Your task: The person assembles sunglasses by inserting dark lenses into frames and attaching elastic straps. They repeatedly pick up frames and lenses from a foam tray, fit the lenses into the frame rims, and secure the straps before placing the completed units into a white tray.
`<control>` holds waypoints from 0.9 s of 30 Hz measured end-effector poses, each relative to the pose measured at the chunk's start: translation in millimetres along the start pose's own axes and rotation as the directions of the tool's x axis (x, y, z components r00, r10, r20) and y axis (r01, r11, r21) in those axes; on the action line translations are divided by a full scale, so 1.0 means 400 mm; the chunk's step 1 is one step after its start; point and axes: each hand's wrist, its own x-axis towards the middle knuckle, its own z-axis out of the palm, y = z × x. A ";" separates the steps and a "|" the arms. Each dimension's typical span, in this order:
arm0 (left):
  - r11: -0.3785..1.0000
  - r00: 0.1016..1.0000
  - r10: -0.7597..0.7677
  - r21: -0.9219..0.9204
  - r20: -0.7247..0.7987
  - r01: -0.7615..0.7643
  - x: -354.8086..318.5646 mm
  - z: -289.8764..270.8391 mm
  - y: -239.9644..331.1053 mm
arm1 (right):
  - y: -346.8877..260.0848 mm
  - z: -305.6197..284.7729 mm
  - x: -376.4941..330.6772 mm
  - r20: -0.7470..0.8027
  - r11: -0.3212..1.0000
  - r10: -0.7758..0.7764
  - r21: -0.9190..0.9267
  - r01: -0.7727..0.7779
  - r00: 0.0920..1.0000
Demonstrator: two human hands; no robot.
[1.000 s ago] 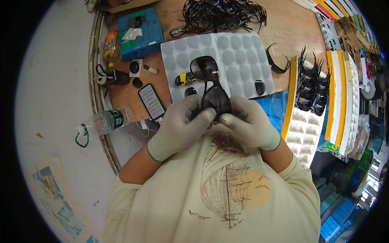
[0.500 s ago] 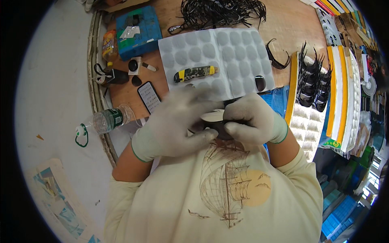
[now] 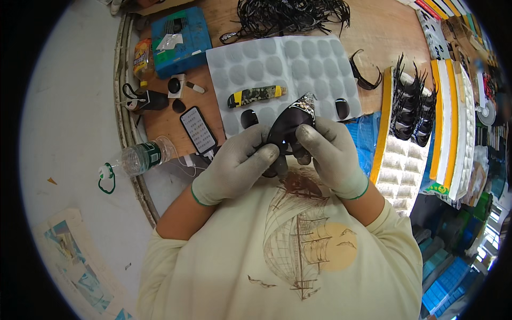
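Note:
Both gloved hands hold a pair of dark sunglasses (image 3: 285, 124) in front of my chest, tilted so that a patterned, glittering part points up and away. My left hand (image 3: 234, 165) is closed on the left side, its thumb pressed against the dark part. My right hand (image 3: 335, 157) pinches the right side between thumb and fingers. Part of the sunglasses is hidden by my fingers. Just beyond my left hand a loose dark lens (image 3: 249, 118) lies on a white sheet with grey circles (image 3: 290, 69). Another dark lens (image 3: 342, 109) rests at the sheet's right edge.
A camouflage-and-yellow utility knife (image 3: 257, 96) lies on the sheet. Left of it are a phone (image 3: 198, 129), a blue box (image 3: 181, 42) and a plastic bottle (image 3: 141, 158). Dark eyewear frames (image 3: 410, 114) sit in a tray at right; a black tangled pile (image 3: 293, 18) lies at the back.
My left hand, blurred before, has drawn back toward the lower left and uncovered the loose lens. The sunglasses have been turned so their patterned part points up between my hands.

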 end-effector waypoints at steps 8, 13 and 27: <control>0.991 0.996 -0.078 0.107 -0.044 0.082 -0.016 0.000 0.014 | -0.004 0.018 -0.018 0.001 0.995 -0.083 -0.052 0.083 0.997; 0.876 0.974 0.184 0.472 -0.131 -0.102 -0.020 -0.016 -0.003 | -0.061 -0.016 -0.010 0.112 0.844 -0.005 -0.532 0.064 0.994; 0.780 0.892 0.346 0.440 0.291 -0.446 0.007 -0.132 0.027 | -0.075 -0.110 -0.006 0.589 0.785 -0.197 -0.384 0.486 0.784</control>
